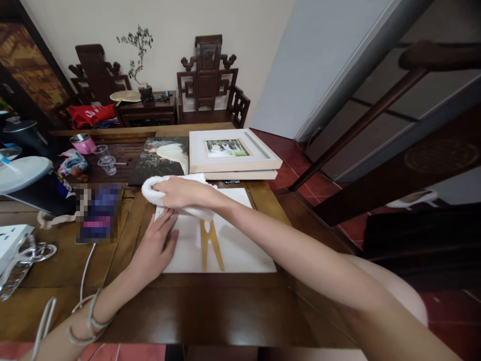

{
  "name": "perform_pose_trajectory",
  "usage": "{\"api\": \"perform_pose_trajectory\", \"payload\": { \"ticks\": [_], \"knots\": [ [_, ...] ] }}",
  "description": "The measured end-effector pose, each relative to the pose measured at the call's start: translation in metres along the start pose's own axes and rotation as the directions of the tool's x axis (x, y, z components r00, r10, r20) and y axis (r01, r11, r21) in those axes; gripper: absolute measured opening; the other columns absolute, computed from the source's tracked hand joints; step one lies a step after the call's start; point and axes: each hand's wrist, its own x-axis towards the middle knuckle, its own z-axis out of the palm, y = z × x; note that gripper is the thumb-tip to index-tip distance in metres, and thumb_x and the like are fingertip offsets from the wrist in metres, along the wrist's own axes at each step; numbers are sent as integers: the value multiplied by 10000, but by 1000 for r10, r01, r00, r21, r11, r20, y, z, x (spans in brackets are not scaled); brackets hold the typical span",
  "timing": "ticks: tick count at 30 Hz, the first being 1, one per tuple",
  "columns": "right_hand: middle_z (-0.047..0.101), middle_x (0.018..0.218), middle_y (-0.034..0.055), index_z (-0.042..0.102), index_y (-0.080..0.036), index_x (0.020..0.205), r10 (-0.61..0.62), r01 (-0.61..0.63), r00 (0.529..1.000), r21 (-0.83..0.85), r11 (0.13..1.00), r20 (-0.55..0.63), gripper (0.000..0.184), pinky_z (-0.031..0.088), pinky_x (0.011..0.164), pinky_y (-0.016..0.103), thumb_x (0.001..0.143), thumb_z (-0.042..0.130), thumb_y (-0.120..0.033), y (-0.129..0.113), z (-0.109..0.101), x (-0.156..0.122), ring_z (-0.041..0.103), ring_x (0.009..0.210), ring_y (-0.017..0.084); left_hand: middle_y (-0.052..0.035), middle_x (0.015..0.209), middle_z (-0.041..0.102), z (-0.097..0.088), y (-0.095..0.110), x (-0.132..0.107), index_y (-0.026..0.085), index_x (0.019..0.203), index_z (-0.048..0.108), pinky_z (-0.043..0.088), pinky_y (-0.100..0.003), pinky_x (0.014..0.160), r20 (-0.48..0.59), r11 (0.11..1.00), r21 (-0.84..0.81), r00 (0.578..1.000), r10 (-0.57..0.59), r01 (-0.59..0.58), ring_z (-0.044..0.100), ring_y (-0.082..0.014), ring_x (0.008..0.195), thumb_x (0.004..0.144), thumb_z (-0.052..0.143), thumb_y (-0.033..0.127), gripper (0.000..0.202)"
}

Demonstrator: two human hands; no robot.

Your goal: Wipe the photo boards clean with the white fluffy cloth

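Observation:
A white board, the back of a frame (240, 250), lies face down on the wooden table (210, 311), with a wooden stand leg (210, 245) on it. My left hand (158, 243) lies flat on its left part, fingers stretched out. My right hand (184, 193) presses a white cloth (158, 193) onto the board's far left corner, fingers closed over the cloth.
Beyond the board lie a white framed photo (233, 150) on another frame and a dark photo print (160, 158). At the left are a pink cup (83, 144), clear plastic cups (106, 161), a white lid (22, 173), a cable (86, 271) and carved chairs (208, 80) by the wall.

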Motion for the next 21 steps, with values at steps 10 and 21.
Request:
{"api": "perform_pose_trajectory", "payload": {
  "ticks": [10,21],
  "knots": [
    [647,987,110,566,-140,1022,166,-167,985,1,986,-43,323,434,729,299,754,401,-65,68,-2,-78,588,880,236,-136,1505,382,0,2,-2,126,1393,422,185,-504,1179,39,1000,22,999,-21,20,266,-242,1432,981,334,316,462],
    [611,1228,126,610,-204,969,200,-198,979,72,978,-24,438,439,935,392,655,389,4,20,54,-197,464,1276,306,-113,1546,306,0,1,-1,134,1442,361,190,-499,1176,59,998,39,997,-53,51,210,-241,1449,997,265,394,524]
  ]
}}
